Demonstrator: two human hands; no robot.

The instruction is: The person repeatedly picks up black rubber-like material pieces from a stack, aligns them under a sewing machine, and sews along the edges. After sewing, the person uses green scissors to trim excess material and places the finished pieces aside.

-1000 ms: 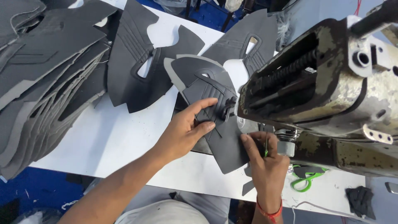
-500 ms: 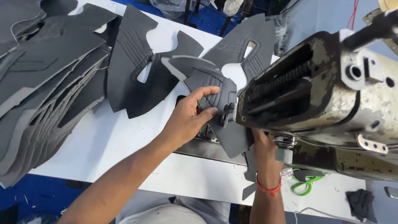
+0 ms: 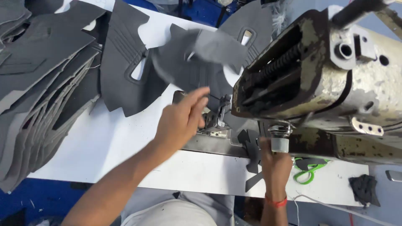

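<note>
My left hand [image 3: 181, 121] is open, fingers spread, just left of the presser foot [image 3: 217, 119] of the worn sewing machine [image 3: 318, 79]. A dark grey cut fabric piece [image 3: 201, 52] shows blurred beyond my fingers, over the other pieces at the back of the table, apart from my hand. My right hand [image 3: 274, 165] sits under the machine head beside a metal knob [image 3: 279, 142], next to small dark grey cut pieces [image 3: 250, 152]. The machine hides its fingers, so its grip is unclear.
A tall pile of grey cut panels [image 3: 37, 83] fills the left of the white table [image 3: 104, 142]. More panels [image 3: 125, 71] lie at the back. Green-handled scissors [image 3: 307, 171] and a dark rag [image 3: 364, 188] lie at the right front edge.
My left hand let go of the grey piece it held at the needle; the piece has moved away toward the back. My right hand shifted right, under the machine head.
</note>
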